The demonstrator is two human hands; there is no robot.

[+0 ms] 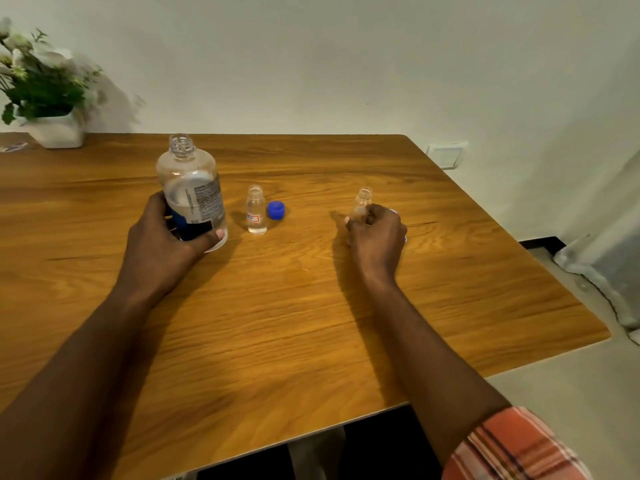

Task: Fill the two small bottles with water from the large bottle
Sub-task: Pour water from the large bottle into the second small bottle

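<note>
Three bottles at the wooden table [311, 306], all uncapped. Far left, by the wall: potted plant [52, 98]. Left hand [162, 240] grips the large bottle [192, 188] round its lower body, fingers and thumb curled; bottle near upright, part filled. Centre: first small bottle [256, 211] stands upright, untouched, blue cap [276, 210] just beside it on its right. Right: right hand [377, 237] is curled round the second small bottle [362, 204], neck showing above the fingers; contents not readable.

Dim, warm indoor light; soft shadows.
Left hand [162, 233] and right hand [377, 237] shade the tabletop [311, 306]; upper-left plant [41, 81] blurred; edges bow.
</note>
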